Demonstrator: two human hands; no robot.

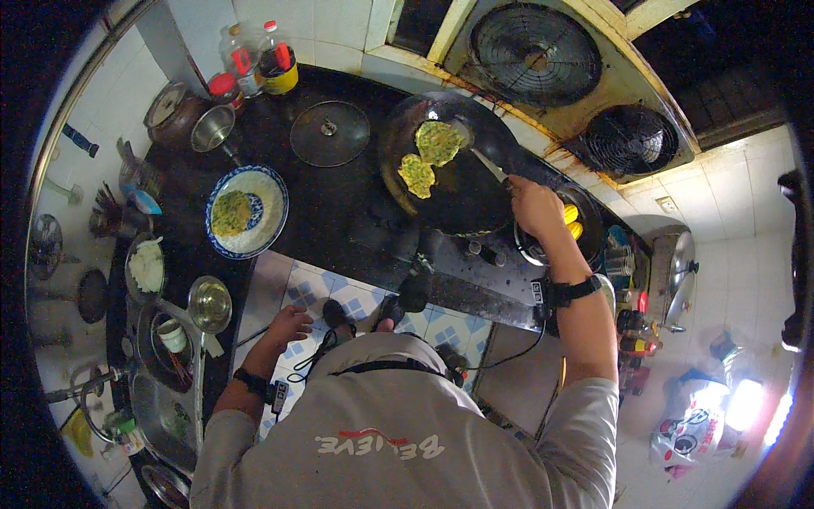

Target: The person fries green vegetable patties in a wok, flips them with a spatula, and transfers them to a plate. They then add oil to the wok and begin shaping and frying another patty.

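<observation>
My right hand (pixel 537 207) is closed around the handle of a metal spatula (pixel 488 164), whose blade reaches into a large black wok (pixel 458 203). Two yellow-green egg pancakes lie in the wok: the larger one (pixel 439 144) beside the blade, the smaller one (pixel 417 176) touching it on the near left. My left hand (pixel 292 326) hangs over the floor with its fingers apart and nothing in them. To the left of the wok, a blue-rimmed white bowl (pixel 270 216) on the dark counter holds another pancake (pixel 231 213).
A glass lid (pixel 329 133) lies left of the wok; a pan with yellow food (pixel 570 221) sits at its right. Bottles (pixel 278 67) stand at the back wall. A ladle with oil (pixel 210 304) rests near the sink (pixel 166 407), beside a bowl of white slices (pixel 146 266).
</observation>
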